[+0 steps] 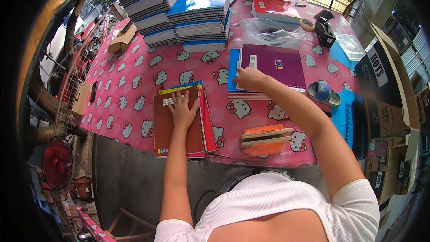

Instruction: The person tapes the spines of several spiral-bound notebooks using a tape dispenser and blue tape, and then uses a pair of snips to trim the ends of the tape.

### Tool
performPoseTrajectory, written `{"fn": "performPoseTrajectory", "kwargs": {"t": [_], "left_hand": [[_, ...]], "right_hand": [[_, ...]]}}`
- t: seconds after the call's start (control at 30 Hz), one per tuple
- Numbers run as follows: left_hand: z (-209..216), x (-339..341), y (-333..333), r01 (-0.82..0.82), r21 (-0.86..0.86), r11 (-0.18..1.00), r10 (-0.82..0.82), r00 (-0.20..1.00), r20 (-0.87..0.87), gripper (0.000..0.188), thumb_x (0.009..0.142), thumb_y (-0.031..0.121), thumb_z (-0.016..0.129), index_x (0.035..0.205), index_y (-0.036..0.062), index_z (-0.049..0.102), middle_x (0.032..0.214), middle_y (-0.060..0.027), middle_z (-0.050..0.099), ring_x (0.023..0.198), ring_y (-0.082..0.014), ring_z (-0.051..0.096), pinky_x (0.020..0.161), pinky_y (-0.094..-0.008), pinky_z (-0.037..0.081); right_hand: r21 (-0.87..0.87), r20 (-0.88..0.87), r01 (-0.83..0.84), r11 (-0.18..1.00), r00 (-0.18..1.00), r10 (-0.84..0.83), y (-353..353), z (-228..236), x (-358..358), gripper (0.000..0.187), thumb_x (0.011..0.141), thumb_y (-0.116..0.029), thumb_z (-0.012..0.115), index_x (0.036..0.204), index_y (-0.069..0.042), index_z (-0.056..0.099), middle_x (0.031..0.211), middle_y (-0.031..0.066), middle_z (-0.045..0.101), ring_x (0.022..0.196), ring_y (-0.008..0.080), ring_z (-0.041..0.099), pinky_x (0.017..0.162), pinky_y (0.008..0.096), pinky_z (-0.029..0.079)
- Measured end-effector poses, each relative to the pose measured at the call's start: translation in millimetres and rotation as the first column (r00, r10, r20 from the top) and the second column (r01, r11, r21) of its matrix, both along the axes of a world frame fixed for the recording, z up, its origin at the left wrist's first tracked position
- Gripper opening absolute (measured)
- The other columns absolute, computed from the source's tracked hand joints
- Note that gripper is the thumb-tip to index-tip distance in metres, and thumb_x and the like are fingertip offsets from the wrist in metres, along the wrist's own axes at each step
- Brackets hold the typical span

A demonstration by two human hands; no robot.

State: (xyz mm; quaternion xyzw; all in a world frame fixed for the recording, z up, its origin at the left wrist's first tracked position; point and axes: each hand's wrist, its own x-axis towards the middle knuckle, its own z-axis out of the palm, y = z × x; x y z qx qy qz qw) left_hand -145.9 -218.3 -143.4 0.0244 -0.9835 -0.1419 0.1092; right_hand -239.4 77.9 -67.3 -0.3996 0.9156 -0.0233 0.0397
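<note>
My left hand point(182, 110) lies flat with fingers spread on a brown notebook point(177, 130). This notebook tops a small pile, with red and yellow covers showing at its edges. To the right, my right hand point(251, 79) is closed at the left edge of a second notebook pile. Its fingertips are at the edge of a purple notebook point(280, 62), where an orange strip shows; which covers they grip is partly hidden. A blue cover point(233, 69) sticks out under the purple one.
Tall stacks of spiral notebooks point(199, 4) stand at the back left of the pink patterned table point(121, 107). A sandal point(323, 94), an orange wooden block point(267, 140), clear plastic point(273, 33), tape point(307, 23) and a cardboard box point(385, 85) lie around. Another person stands across the table.
</note>
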Motion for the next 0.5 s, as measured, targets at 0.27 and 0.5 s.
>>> {"fn": "performPoseTrajectory", "kwargs": {"t": [0.27,0.5], "left_hand": [[46,-1,37,0.238,0.163,0.957,-0.205,0.958,-0.200,0.044,0.080,0.025,0.069,0.123,0.0215,0.061,0.145,-0.0074,0.039,0.137,-0.0323,0.030,0.108,-0.0685,0.004],[26,-2,133,0.465,0.120,0.877,-0.438,0.876,-0.202,0.041,0.071,0.024,0.075,0.109,0.0197,0.060,0.130,-0.0058,0.043,0.130,-0.0305,0.034,0.107,-0.0697,0.008]], "right_hand": [[0.119,-0.051,-0.044,0.992,0.997,0.050,9,3,27,0.023,0.080,-0.016,0.059,0.096,-0.003,0.069,0.106,0.0225,0.059,0.085,0.0339,0.064,0.076,0.0405,0.053],[-0.139,0.008,-0.173,0.975,0.984,0.176,37,6,32,0.018,0.082,-0.016,0.061,0.096,-0.009,0.070,0.095,0.0150,0.064,0.085,0.0310,0.064,0.076,0.0405,0.052]]}}
